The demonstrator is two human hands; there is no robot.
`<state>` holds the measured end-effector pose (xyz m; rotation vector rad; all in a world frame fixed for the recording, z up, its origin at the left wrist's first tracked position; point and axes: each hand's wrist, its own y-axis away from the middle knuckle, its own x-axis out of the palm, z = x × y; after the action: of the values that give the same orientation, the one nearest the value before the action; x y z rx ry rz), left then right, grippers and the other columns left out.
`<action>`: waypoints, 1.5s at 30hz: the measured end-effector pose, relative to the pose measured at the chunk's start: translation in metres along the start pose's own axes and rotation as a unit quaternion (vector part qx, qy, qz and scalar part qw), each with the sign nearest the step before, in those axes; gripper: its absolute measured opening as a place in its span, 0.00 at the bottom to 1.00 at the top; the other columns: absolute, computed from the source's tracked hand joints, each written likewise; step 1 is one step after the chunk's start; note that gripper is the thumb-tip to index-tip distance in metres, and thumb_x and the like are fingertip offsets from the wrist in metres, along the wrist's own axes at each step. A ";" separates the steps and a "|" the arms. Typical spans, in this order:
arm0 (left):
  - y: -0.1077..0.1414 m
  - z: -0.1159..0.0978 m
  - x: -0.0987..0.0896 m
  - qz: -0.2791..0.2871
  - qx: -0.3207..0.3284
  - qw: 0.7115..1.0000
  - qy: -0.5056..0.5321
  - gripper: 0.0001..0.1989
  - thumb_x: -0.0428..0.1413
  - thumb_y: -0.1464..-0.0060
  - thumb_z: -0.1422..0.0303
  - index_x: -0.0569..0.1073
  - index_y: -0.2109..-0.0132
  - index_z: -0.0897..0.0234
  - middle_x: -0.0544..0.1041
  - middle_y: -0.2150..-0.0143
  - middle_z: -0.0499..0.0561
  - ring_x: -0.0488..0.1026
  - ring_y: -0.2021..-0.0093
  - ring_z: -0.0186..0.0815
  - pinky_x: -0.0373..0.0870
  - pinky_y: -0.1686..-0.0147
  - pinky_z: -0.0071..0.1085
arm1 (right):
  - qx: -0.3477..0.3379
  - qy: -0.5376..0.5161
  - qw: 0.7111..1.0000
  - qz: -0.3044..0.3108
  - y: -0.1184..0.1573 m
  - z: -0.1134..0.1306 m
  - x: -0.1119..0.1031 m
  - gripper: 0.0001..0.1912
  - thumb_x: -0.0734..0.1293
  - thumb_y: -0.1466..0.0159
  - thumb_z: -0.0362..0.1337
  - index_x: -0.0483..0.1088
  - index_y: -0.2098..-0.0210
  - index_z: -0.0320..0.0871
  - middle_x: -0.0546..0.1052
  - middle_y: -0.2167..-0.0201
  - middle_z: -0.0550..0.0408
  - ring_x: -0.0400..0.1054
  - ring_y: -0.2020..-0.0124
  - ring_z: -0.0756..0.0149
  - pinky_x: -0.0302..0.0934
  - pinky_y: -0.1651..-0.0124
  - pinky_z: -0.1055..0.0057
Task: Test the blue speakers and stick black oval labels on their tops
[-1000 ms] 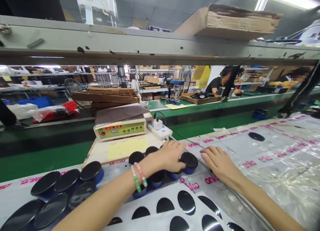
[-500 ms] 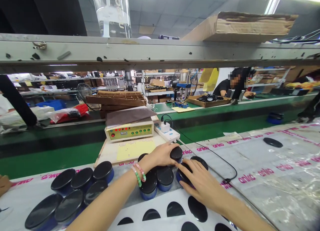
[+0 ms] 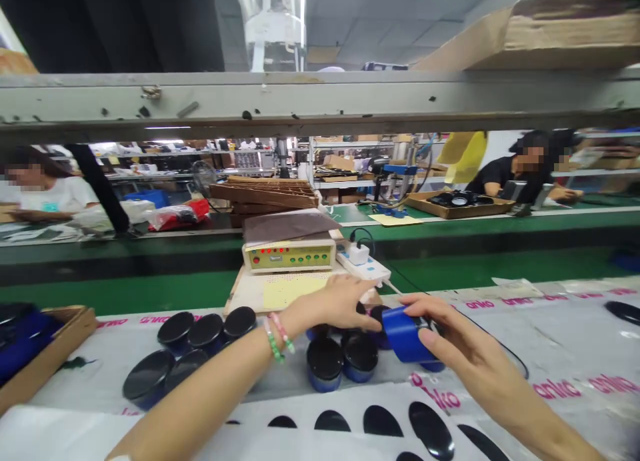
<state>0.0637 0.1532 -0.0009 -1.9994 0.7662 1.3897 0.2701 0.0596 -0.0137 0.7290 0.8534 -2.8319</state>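
My right hand grips a blue round container, tipped on its side, its black end toward my palm. Next to it, my left hand reaches over other containers with its fingers spread; whether it touches one is hidden. Two black-topped blue containers stand upright just below my hands. Further left, several more black-topped containers stand in a group, partly behind my left forearm. White sheets with black round stickers lie at the near edge.
A control box with lit buttons sits behind my hands, beside a power strip with a cable. A cardboard box of blue items is at left. A metal beam crosses overhead. Two people sit beyond the green belt.
My right hand has lifted a container off the table and tilted it. The view has turned left, bringing the cardboard box and another person into sight.
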 end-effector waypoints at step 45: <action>0.107 -0.021 0.023 0.005 -0.143 0.990 -0.007 0.40 0.58 0.50 0.51 0.53 0.36 0.64 0.56 0.35 0.63 0.66 0.45 0.56 0.69 0.53 0.48 | 0.000 0.081 0.980 0.180 -0.090 -0.023 0.051 0.14 0.58 0.39 0.41 0.65 0.56 0.43 0.72 0.57 0.51 0.68 0.59 0.61 0.64 0.57 0.64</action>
<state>0.0052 0.0637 -0.0309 -2.1992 0.5976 1.5914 0.2152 0.1494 -0.0097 1.0116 0.6608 -2.4787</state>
